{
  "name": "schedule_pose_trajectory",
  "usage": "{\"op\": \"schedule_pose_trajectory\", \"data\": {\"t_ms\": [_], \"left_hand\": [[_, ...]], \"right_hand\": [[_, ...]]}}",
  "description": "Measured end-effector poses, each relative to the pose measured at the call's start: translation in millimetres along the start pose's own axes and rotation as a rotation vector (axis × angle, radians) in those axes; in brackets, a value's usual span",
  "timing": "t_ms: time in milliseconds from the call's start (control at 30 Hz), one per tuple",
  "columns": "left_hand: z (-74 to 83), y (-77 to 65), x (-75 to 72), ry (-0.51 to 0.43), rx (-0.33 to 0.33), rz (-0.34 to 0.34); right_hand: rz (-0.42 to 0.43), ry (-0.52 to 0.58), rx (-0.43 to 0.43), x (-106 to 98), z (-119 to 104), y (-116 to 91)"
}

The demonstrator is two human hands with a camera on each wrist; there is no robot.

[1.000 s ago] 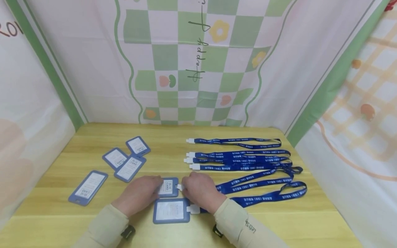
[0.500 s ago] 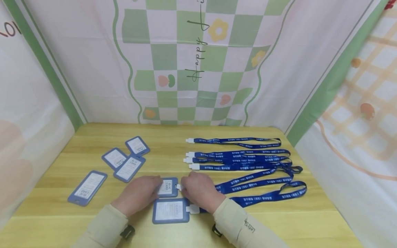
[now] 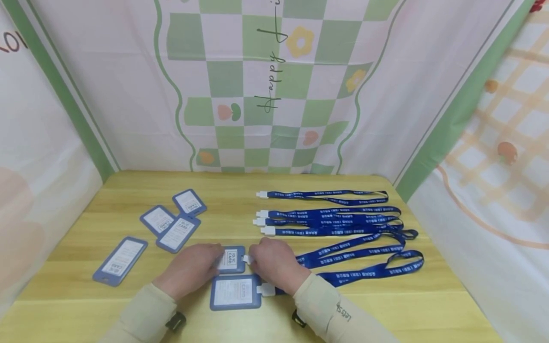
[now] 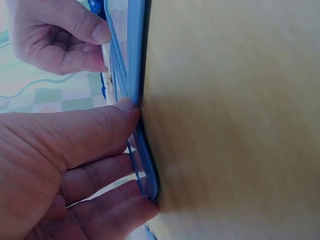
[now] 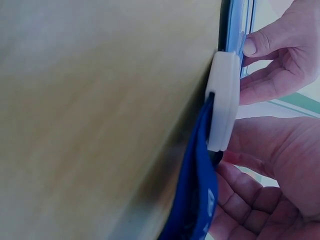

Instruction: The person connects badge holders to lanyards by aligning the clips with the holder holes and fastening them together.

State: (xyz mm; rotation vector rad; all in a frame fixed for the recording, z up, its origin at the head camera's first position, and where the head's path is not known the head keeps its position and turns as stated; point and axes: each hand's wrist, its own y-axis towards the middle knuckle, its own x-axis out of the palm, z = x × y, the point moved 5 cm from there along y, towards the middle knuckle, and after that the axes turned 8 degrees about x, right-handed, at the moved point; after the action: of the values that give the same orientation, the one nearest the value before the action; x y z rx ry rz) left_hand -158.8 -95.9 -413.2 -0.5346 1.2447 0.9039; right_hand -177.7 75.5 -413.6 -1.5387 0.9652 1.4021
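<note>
A blue-framed badge holder (image 3: 232, 260) with a white card insert lies near the front middle of the table. My left hand (image 3: 192, 267) grips its left end; in the left wrist view the thumb and fingers (image 4: 125, 205) hold the holder's edge. At the opposite end my right hand (image 3: 276, 264) pinches the white clip (image 3: 246, 259) of a navy lanyard, right at the holder's slot. That clip is mostly hidden by the fingers. Just nearer lies a second badge holder (image 3: 235, 292), joined to another white clip (image 3: 267, 289), which stands large in the right wrist view.
Several loose badge holders (image 3: 177, 233) lie on the left side of the wooden table (image 3: 128, 309), some overlapping. Toward the back right, several navy lanyards (image 3: 334, 231) are laid out in rows, white clips facing left. A patterned cloth (image 3: 266, 95) hangs behind the table.
</note>
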Motion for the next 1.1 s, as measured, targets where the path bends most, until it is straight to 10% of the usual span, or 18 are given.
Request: {"op": "schedule_pose_trajectory", "data": {"t_ms": [1100], "left_hand": [[-6.1,3.5,2.7,0.008,-0.016,0.003]], "right_hand": [[-0.024,0.011,-0.009,-3.4,-5.0,2.9]]}}
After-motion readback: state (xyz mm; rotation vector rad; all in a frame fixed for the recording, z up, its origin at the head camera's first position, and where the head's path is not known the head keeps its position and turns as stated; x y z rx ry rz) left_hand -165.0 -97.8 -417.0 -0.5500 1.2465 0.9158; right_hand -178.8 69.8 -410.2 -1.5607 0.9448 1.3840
